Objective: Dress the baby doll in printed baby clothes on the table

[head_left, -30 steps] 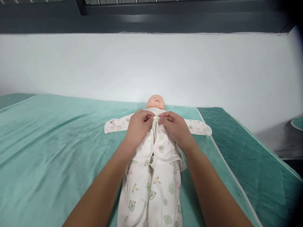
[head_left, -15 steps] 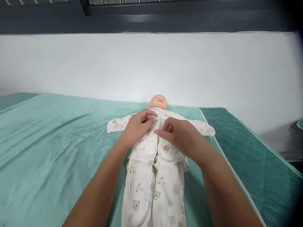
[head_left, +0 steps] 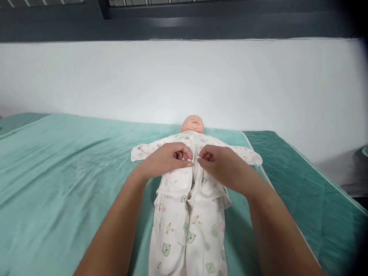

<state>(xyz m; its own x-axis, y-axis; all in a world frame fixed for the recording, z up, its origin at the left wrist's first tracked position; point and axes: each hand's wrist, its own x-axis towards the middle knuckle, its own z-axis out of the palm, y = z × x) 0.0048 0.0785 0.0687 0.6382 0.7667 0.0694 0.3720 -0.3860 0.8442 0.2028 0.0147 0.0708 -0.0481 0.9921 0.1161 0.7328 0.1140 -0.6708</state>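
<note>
1 doll (head_left: 192, 124) lies face up mid-bed on a lt. green sheet (head_left: 71, 172), head at far end nr. the white wall (head_left: 184, 80). It's in a white printed jacket (head_left: 176, 183), 2 sleeves spread left & right, w/ printed trousers (head_left: 188, 230) running toward the near side. Both hands are over the jacket's chest, fingertips facing each other just apart across the ctr. opening. L hand (head_left: 169, 158): thumb & index at left front edge, other fingers curled; can't tell if cloth's gripped. R hand (head_left: 222, 163): thumb & index pinching right front edge, a fold drawn up to them. Far right: dk. green quilted pad (head_left: 299, 184). Far top: dk. frame (head_left: 201, 28) along the wall.
</note>
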